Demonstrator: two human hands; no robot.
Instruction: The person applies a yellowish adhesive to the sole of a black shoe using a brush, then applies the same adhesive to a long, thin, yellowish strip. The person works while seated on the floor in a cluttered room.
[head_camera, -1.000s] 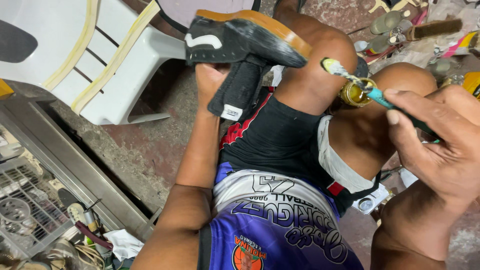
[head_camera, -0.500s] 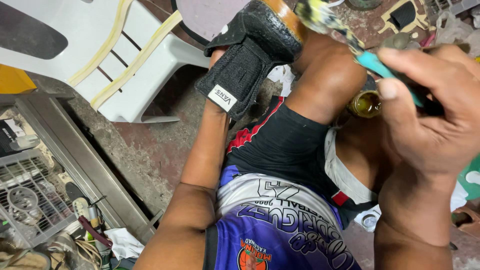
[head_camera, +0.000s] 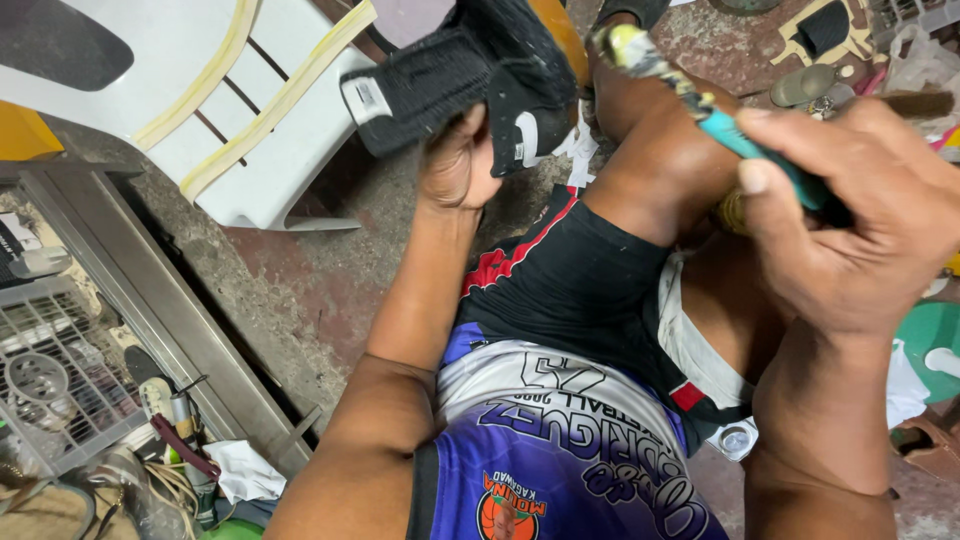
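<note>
a black shoe (head_camera: 470, 75) is gripped by the left hand (head_camera: 457, 165), fingers curled shut around the collar, and it's held up over the knee near the top edge of the view. since a second ago the shoe has been turned: the tan sole that was facing up is now mostly rolled away, and the tongue with its white tag is pointed toward the white plastic chair (head_camera: 190, 100). a teal-handled brush (head_camera: 690, 95) is clamped in the right hand (head_camera: 850, 210), closed tight, and it's been lifted from down by the small glue jar up to just beside the shoe. looks like glue is about to be dabbed on, judging by the loaded tip. the concrete floor (head_camera: 300, 280) is cluttered at the lower left corner.
</note>
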